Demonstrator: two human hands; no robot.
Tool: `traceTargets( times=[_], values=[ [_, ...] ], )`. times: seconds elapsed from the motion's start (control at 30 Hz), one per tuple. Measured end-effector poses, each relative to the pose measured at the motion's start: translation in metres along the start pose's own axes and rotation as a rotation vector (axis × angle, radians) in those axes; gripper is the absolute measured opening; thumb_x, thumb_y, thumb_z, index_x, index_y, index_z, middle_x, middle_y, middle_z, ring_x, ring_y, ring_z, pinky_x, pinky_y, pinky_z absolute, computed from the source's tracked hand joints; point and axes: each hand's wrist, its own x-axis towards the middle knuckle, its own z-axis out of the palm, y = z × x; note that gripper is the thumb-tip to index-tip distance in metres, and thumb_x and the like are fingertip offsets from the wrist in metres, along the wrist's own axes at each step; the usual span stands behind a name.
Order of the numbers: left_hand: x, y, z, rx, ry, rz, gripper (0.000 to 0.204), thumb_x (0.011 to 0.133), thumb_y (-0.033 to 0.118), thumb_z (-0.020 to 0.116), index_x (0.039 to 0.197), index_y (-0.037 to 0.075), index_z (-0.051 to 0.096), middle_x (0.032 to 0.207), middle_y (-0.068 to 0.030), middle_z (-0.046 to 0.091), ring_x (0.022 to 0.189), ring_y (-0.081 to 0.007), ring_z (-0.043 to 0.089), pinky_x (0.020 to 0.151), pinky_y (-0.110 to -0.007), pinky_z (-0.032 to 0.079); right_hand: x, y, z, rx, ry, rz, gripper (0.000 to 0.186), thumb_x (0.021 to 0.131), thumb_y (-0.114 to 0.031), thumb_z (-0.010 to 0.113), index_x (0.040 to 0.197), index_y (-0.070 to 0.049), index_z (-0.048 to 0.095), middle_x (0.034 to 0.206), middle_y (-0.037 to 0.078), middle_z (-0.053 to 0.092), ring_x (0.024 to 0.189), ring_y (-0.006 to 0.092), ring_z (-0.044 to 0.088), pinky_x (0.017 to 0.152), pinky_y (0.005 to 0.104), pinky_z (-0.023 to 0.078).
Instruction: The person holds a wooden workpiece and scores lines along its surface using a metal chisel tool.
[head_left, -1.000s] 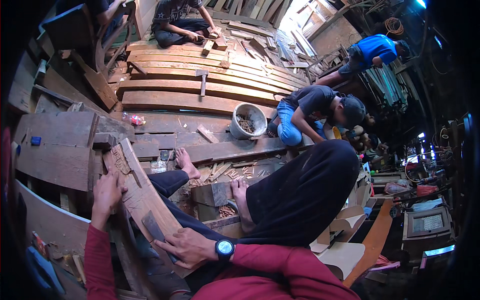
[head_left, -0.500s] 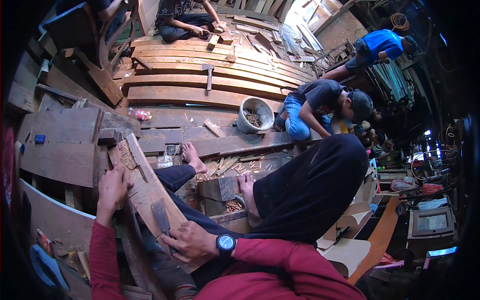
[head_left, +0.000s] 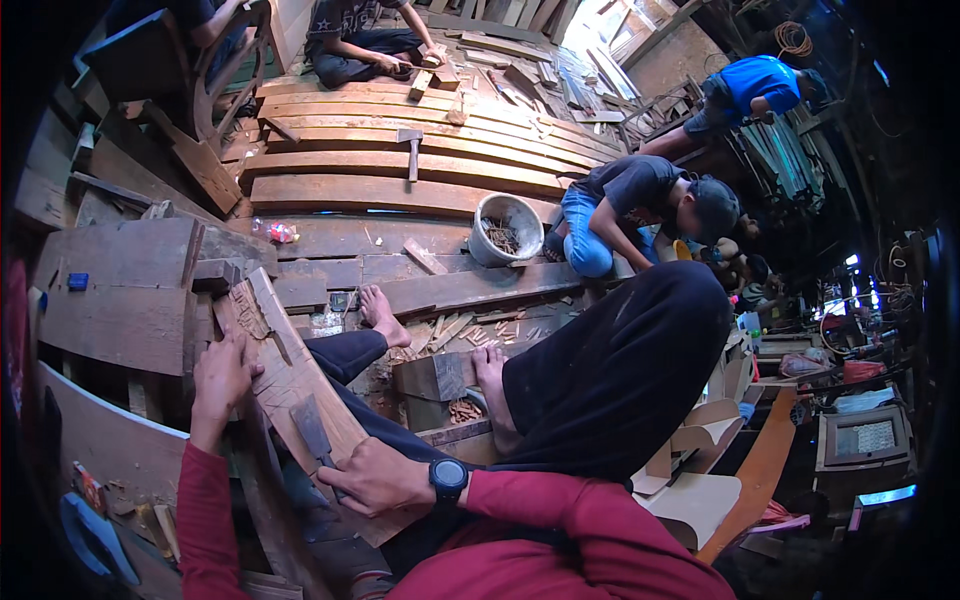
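Observation:
Across my lap a thick wooden board point(head_left: 283, 392) lies at a slant, its far end roughly cut, with wood bits on it. My right hand point(head_left: 372, 478) is closed round the handle of a chisel point(head_left: 310, 428). The chisel's broad, dark, flat blade lies over the board's face, pointing away from me; whether its edge bites the wood I cannot tell. At the board's left edge my left hand point(head_left: 222, 382) rests with its fingers stretched and touching the wood, holding no tool.
Wood chips point(head_left: 490, 330) and a block point(head_left: 432, 378) lie by my feet. Farther off stand a bucket point(head_left: 507, 230) of scraps and a hammer point(head_left: 411, 152) on long planks point(head_left: 400, 193). Co-workers sit ahead; one crouches point(head_left: 640, 205) at right. Wide boards point(head_left: 120, 290) flank me on the left.
The chisel and my right hand have shifted slightly to the left along the board. My left hand keeps its place on the board's edge.

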Motion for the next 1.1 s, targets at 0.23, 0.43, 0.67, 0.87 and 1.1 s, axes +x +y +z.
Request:
traceTargets(
  times=[0.23,0.43,0.67,0.87,1.1],
  values=[
    [-0.001,0.001,0.000,0.011,0.000,0.024,0.053,0.082,0.034,0.076,0.123,0.006,0.060,0.145,-0.0197,0.050,0.108,-0.0412,0.064,0.090,-0.050,0.054,0.002,0.011,-0.004,-0.063,-0.060,0.016,0.035,0.079,-0.022,0.064,0.108,-0.006,0.054,0.066,0.011,0.058,0.058,0.0331,0.062,0.054,0.0444,0.047],
    [-0.001,-0.002,0.001,-0.001,0.020,0.037,0.054,0.081,0.034,0.077,0.124,0.005,0.060,0.144,-0.0198,0.050,0.109,-0.0410,0.064,0.090,-0.049,0.054,0.005,0.009,-0.006,0.044,0.057,-0.037,0.032,0.079,-0.018,0.062,0.107,-0.005,0.055,0.066,0.011,0.058,0.059,0.0336,0.062,0.053,0.0446,0.047],
    [0.000,-0.002,0.001,0.006,0.025,0.041,0.056,0.080,0.034,0.078,0.125,0.006,0.060,0.144,-0.0201,0.051,0.107,-0.0411,0.064,0.090,-0.049,0.054,0.006,0.005,-0.021,0.041,0.084,-0.049,0.023,0.082,-0.017,0.059,0.102,-0.006,0.058,0.061,0.012,0.059,0.055,0.0341,0.062,0.052,0.0440,0.047],
    [0.002,0.000,0.001,0.002,-0.015,-0.002,0.056,0.080,0.034,0.078,0.127,0.007,0.060,0.144,-0.0202,0.051,0.108,-0.0399,0.064,0.090,-0.049,0.054,0.006,-0.001,-0.035,0.043,0.049,-0.029,0.020,0.082,-0.018,0.059,0.099,-0.007,0.058,0.061,0.012,0.058,0.056,0.0344,0.061,0.051,0.0446,0.046],
    [0.002,-0.004,0.006,0.008,0.043,0.048,0.055,0.080,0.034,0.078,0.126,0.007,0.061,0.144,-0.0200,0.051,0.109,-0.0407,0.064,0.090,-0.048,0.055,0.007,0.001,-0.036,0.029,-0.013,0.000,0.025,0.082,-0.020,0.061,0.102,-0.007,0.058,0.072,0.014,0.060,0.063,0.0361,0.063,0.056,0.0464,0.048]
  ],
)
